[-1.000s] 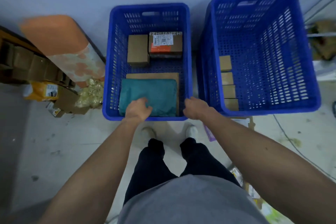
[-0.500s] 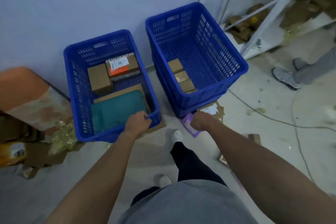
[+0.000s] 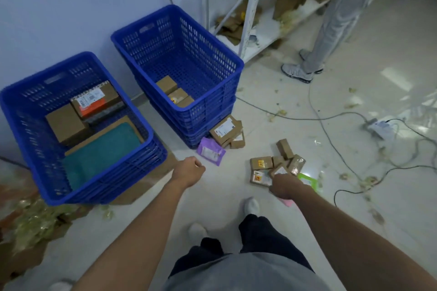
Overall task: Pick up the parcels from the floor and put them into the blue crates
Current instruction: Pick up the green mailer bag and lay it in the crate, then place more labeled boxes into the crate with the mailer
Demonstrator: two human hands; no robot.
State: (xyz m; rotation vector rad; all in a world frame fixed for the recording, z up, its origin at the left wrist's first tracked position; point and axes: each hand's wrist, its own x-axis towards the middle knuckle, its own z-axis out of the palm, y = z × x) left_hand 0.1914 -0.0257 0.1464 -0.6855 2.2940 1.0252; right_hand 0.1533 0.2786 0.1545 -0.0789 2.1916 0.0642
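Pale, littered floor beside a wall; parcels lie loose on it.

Item: cluster of small brown boxes, on the floor right of the crates, fanned out with no common long axis. Nearest box is touching, or just under, the right hand.

Right hand: fingers curled down onto the cluster; whether it has closed on a box cannot be told.

Left hand: loosely fisted, empty, well apart from the cluster.

Judgement: the right hand is nearer and takes the pick.

Further parcels: purple mailer and labelled box against the right crate. Left crate is part-filled.
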